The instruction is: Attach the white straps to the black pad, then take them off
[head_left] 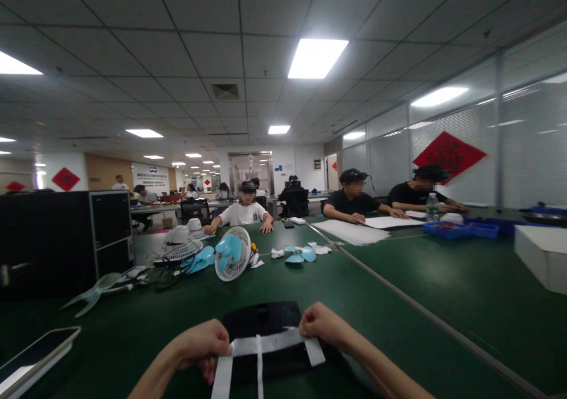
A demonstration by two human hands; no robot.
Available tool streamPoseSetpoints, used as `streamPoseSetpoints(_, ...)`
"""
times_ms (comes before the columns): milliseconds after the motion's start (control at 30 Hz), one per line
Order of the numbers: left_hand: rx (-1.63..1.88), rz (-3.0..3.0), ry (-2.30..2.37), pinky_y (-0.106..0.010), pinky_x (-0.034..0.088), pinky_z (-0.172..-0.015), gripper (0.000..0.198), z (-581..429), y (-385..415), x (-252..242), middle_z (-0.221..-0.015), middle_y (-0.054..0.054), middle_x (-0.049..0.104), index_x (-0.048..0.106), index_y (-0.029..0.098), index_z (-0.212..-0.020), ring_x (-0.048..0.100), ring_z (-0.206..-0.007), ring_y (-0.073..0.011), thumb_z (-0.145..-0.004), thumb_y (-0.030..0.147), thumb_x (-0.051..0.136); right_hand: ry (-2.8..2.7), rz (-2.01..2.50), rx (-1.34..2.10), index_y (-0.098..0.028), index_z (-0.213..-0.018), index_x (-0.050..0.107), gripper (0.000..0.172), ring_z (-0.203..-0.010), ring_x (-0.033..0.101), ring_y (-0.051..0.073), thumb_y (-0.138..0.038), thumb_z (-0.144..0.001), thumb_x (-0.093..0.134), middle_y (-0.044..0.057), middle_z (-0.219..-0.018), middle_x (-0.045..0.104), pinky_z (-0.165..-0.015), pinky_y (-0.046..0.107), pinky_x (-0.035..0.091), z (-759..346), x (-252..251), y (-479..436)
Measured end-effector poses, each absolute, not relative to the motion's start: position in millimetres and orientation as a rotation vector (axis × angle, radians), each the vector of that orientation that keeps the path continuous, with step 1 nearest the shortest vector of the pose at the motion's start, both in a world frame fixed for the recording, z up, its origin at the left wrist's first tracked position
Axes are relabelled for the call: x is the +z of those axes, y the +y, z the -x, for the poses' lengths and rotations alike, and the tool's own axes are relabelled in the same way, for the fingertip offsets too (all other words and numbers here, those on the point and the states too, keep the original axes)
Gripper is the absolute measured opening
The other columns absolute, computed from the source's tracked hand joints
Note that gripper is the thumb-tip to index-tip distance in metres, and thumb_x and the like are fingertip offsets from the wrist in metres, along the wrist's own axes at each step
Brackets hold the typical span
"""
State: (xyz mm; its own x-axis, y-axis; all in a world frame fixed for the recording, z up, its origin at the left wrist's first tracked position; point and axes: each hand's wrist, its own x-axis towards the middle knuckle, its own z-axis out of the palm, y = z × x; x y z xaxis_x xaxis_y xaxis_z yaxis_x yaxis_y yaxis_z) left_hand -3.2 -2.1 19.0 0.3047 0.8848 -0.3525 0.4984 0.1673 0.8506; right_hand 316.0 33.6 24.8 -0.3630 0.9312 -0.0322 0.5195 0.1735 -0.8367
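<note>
Left hand [201,344]: fingers curled, pinching white strap [266,344] at left end. Right hand [322,326]: fingers closed on right end. Strap spans between fingertips, lying across black pad [261,319] just beyond knuckles. Phone [35,352] well left of left fingers.

woven white strap [266,344], matt green tabletop [398,281]

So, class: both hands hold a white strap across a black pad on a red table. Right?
No. The head view shows a green table, not red. The left hand and right hand do hold the white strap across the black pad.
</note>
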Motion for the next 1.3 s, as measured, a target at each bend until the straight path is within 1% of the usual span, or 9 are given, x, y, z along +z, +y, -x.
streamPoseSetpoints(167,0.401,-1.509,1.372,-0.018,0.035,-0.03,0.038,3.6,-0.4,14.9,-0.041,0.0,0.059,0.054,0.017,-0.056,0.052,-0.033,-0.0114,-0.056,0.049,0.074,-2.013,1.368,1.019,-0.014,-0.062,0.069,0.012,-0.049,0.046,0.009,-0.012,-0.062,0.057,-0.003,-0.053,0.059,-0.047,0.02,0.032,-314.5,23.7,33.2)
streamPoseSetpoints(300,0.363,-1.538,1.412,-0.017,0.034,-0.03,0.037,3.3,-1.2,16.6,-0.041,0.0,0.059,0.054,0.017,-0.054,0.05,-0.032,-0.0098,-0.057,0.049,0.073,-2.047,1.405,0.97,-0.014,-0.065,0.071,0.014,-0.05,0.048,0.009,-0.011,-0.064,0.058,-0.002,-0.056,0.062,-0.047,0.019,0.032,-313.6,25.7,30.4)
streamPoseSetpoints(533,0.326,-1.591,1.412,-0.018,0.03,-0.03,0.041,2.6,-1.4,20.4,-0.039,0.002,0.055,0.052,0.018,-0.051,0.045,-0.03,-0.0085,-0.054,0.053,0.072,-2.127,1.364,0.855,-0.013,-0.071,0.073,0.017,-0.063,0.061,0.014,-0.013,-0.066,0.057,0.002,-0.067,0.07,-0.054,0.02,0.04,-314.2,21.5,31.8)
streamPoseSetpoints(733,0.28,-1.663,1.429,-0.02,0.027,-0.031,0.045,4.6,0.3,20.7,-0.037,0.003,0.052,0.05,0.018,-0.049,0.041,-0.029,-0.0081,-0.055,0.059,0.07,-2.15,1.366,0.733,-0.015,-0.074,0.073,0.015,-0.067,0.063,0.015,-0.016,-0.066,0.06,0.003,-0.072,0.071,-0.055,0.02,0.042,-315.2,17.4,31.8)
streamPoseSetpoints(867,0.266,-1.689,1.47,-0.021,0.027,-0.033,0.045,3.7,-0.7,22.5,-0.036,0.004,0.049,0.05,0.019,-0.049,0.04,-0.03,-0.0083,-0.055,0.06,0.069,-2.175,1.358,0.66,-0.015,-0.076,0.073,0.016,-0.069,0.064,0.016,-0.016,-0.068,0.059,0.004,-0.075,0.072,-0.056,0.02,0.042,-314.6,20.0,27.4)
streamPoseSetpoints(1033,0.196,-1.723,1.524,-0.022,0.028,-0.036,0.042,1.7,-0.9,24.6,-0.037,0.004,0.049,0.048,0.02,-0.051,0.04,-0.031,-0.0091,-0.056,0.057,0.066,-2.197,1.365,0.624,-0.014,-0.078,0.073,0.017,-0.07,0.064,0.016,-0.014,-0.067,0.059,0.005,-0.077,0.073,-0.057,0.02,0.042,-312.8,24.2,22.8)
streamPoseSetpoints(1133,0.151,-1.768,1.59,-0.022,0.029,-0.038,0.038,2.0,-0.6,26.3,-0.038,0.006,0.047,0.047,0.02,-0.051,0.04,-0.034,-0.0097,-0.059,0.053,0.064,-2.208,1.386,0.577,-0.014,-0.077,0.073,0.018,-0.07,0.065,0.016,-0.014,-0.066,0.06,0.005,-0.077,0.073,-0.056,0.02,0.042,-311.9,26.1,20.9)
streamPoseSetpoints(1233,0.192,-1.863,1.66,-0.021,0.029,-0.044,0.024,0.7,-3.0,31.5,-0.047,0.006,0.048,0.051,0.019,-0.056,0.044,-0.046,-0.0106,-0.06,0.038,0.066,-2.221,1.408,0.556,-0.014,-0.078,0.073,0.018,-0.07,0.064,0.016,-0.012,-0.065,0.06,0.005,-0.078,0.073,-0.055,0.02,0.041,-311.8,27.6,19.5)
streamPoseSetpoints(1300,0.253,-1.945,1.643,-0.02,0.03,-0.049,0.014,-2.8,-6.6,36.6,-0.059,0.006,0.052,0.057,0.018,-0.065,0.046,-0.056,-0.0106,-0.058,0.026,0.066,-2.228,1.411,0.551,-0.015,-0.077,0.073,0.018,-0.07,0.064,0.016,-0.012,-0.065,0.061,0.005,-0.078,0.073,-0.055,0.019,0.041,-312.1,27.9,19.4)
